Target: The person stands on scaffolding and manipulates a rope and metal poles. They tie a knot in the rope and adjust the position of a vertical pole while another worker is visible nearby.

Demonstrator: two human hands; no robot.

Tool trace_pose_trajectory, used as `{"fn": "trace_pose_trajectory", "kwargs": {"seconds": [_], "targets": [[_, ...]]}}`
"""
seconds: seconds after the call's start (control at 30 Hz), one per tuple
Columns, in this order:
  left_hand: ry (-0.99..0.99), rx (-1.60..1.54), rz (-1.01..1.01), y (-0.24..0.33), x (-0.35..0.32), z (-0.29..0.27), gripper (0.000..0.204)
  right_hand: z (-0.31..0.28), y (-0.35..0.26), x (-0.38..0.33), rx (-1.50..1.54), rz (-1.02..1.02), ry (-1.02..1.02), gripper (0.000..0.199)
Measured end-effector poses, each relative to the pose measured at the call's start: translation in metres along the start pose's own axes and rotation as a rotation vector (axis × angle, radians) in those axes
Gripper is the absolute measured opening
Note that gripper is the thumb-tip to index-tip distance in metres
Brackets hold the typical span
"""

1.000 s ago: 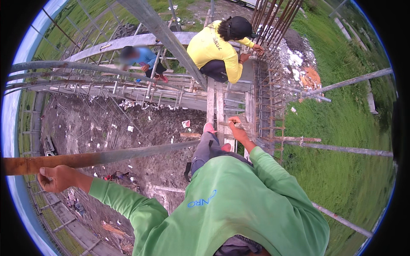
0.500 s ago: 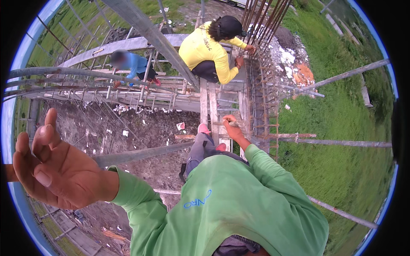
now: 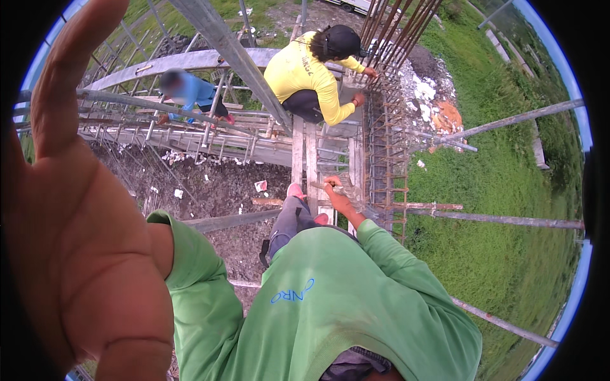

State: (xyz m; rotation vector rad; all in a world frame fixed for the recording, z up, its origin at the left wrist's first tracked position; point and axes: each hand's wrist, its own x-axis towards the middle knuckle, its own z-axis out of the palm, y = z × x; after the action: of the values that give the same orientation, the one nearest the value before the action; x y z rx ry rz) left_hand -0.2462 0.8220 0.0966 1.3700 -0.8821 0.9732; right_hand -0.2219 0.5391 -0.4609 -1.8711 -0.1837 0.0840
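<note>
The thin rod (image 3: 319, 186) is gripped by the right hand (image 3: 332, 186) (fist closed); the left hand (image 3: 76, 241) is open, raised near the camera.

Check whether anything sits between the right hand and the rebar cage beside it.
Nothing visible does. The right hand is closed on a thin rod right at the rebar cage. The left hand is raised open near the camera, holding nothing.

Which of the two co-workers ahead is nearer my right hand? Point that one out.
The person in the yellow shirt, crouched by the upright rebar cage, just beyond your right hand. The one in the blue shirt sits farther left, behind the horizontal bars.
</note>
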Motion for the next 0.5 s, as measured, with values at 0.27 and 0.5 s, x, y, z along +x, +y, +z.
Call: {"fn": "trace_pose_trajectory", "kwargs": {"seconds": [0.27, 0.5], "targets": [[-0.006, 0.036, -0.025, -0.002, -0.007, 0.015, 0.050, -0.007, -0.007, 0.007, 0.052, 0.121, -0.123, 0.013], [-0.017, 0.050, -0.035, -0.008, -0.011, 0.024, 0.050, -0.017, -0.016, 0.015, -0.122, -0.047, -0.091, 0.012]]}}
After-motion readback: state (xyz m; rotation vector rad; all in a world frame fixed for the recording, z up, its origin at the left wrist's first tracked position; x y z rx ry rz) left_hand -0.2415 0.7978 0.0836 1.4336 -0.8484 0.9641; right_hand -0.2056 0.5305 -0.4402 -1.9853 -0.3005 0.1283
